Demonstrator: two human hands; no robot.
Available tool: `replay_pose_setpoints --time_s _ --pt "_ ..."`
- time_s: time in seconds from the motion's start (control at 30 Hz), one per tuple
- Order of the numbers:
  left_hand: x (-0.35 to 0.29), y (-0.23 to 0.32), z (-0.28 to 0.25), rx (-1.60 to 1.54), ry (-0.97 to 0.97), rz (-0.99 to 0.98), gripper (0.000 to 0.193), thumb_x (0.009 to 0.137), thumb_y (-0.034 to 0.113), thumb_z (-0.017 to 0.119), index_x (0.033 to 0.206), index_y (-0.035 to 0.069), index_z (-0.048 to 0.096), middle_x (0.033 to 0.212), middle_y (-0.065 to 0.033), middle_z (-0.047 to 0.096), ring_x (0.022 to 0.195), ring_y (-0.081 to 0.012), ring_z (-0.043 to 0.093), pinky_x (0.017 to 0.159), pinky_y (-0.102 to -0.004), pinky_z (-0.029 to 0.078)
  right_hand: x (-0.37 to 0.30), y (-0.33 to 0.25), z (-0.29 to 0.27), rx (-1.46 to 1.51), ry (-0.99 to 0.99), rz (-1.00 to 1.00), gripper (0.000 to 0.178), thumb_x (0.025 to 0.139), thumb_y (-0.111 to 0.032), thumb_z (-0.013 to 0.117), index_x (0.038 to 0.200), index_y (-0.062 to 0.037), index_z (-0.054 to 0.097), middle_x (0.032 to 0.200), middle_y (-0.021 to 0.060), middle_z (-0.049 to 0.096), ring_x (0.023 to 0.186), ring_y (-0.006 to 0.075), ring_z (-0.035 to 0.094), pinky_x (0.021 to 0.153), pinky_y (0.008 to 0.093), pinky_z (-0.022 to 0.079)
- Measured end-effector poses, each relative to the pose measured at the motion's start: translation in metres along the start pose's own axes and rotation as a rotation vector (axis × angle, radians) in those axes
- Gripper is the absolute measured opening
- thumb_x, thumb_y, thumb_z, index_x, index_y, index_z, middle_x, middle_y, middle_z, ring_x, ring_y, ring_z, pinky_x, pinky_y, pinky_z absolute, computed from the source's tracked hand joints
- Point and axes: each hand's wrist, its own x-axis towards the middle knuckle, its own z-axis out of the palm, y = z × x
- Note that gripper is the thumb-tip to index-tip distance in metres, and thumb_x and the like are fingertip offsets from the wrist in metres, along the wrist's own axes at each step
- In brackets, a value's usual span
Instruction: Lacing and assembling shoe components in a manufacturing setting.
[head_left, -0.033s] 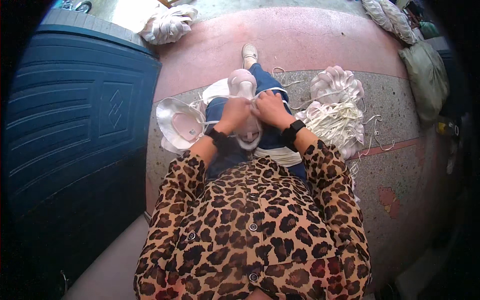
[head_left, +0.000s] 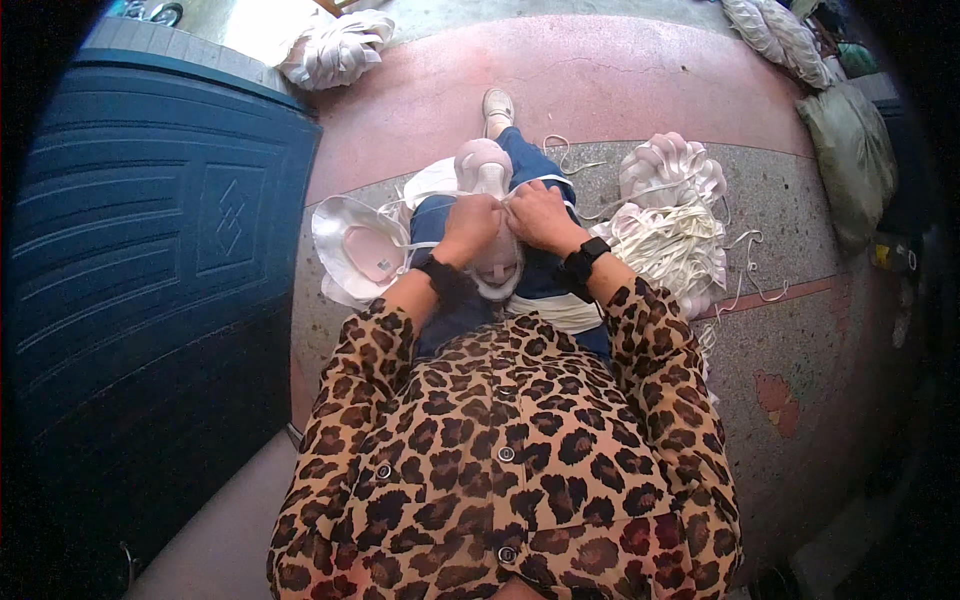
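The pale shoe (head_left: pixel 483 158) lies toe-outward over our lap, our left hand (head_left: pixel 472 222) and right hand (head_left: pixel 543 215) meeting above it, each grip pinched narrow on white lace (head_left: pixel 443 194). Nothing visibly shifts from the previous view, so the lace handling continues. Around us: speckled floor (head_left: pixel 745 365), lace pile (head_left: pixel 655 245), blue door (head_left: pixel 150 190).

I see white glare beyond the blue door (head_left: pixel 125 190), deep shadow on its lower part, its edges curving, dimness far right of it.
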Motion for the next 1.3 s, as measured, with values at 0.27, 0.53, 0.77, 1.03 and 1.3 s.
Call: replay_pose_setpoints --time_s 0.27,0.53,0.77,1.03,1.3 --pt "-0.003 0.027 0.006 0.161 0.022 -0.096 0.023 0.088 0.025 0.062 0.087 0.002 0.065 0.081 -0.0194 0.069 0.079 -0.0383 0.069 0.069 -0.0469 0.055 0.003 0.018 0.000 0.179 -0.006 -0.037 0.024 0.088 -0.023 0.055 0.102 -0.0116 0.071 0.105 0.0087 0.065 0.107 0.0311 0.056 0.086 0.0473 0.043" --pt "-0.043 0.045 -0.052 0.128 -0.019 0.027 0.019 0.092 0.020 0.057 0.085 0.003 0.060 0.081 -0.0168 0.068 0.076 -0.0386 0.067 0.064 -0.0488 0.052 -0.019 -0.006 -0.008 0.249 0.378 -0.158 0.020 0.081 -0.020 0.067 0.099 -0.0117 0.070 0.095 0.0081 0.066 0.099 0.0283 0.059 0.079 0.0427 0.046" --pt "-0.047 -0.013 -0.074 -0.611 -0.160 -0.230 0.029 0.098 0.024 0.054 0.113 0.001 0.063 0.075 -0.0002 0.060 0.063 -0.0103 0.053 0.058 -0.0256 0.045 -0.075 -0.016 -0.037 1.034 0.169 -0.031 0.012 0.090 -0.009 0.063 0.098 -0.0003 0.065 0.094 0.0114 0.067 0.086 0.0236 0.067 0.070 0.0365 0.052" --pt "-0.061 -0.037 -0.063 -0.784 -0.114 -0.354 0.034 0.099 0.019 0.051 0.125 -0.003 0.053 0.081 -0.0035 0.064 0.064 -0.0092 0.055 0.059 -0.0235 0.046 -0.218 0.119 -0.193 1.715 0.917 0.419 0.004 0.092 -0.006 0.053 0.089 -0.0054 0.057 0.081 0.0041 0.052 0.071 0.0145 0.053 0.057 0.0284 0.043" --pt "-0.020 -0.019 -0.042 -0.557 -0.059 -0.184 0.027 0.096 0.025 0.057 0.099 0.002 0.070 0.084 -0.0110 0.070 0.069 -0.0224 0.065 0.062 -0.0343 0.051 -0.108 0.074 -0.088 1.446 0.718 0.637 0.013 0.092 -0.011 0.050 0.081 -0.0086 0.056 0.072 0.0035 0.049 0.064 0.0142 0.048 0.056 0.0300 0.039"
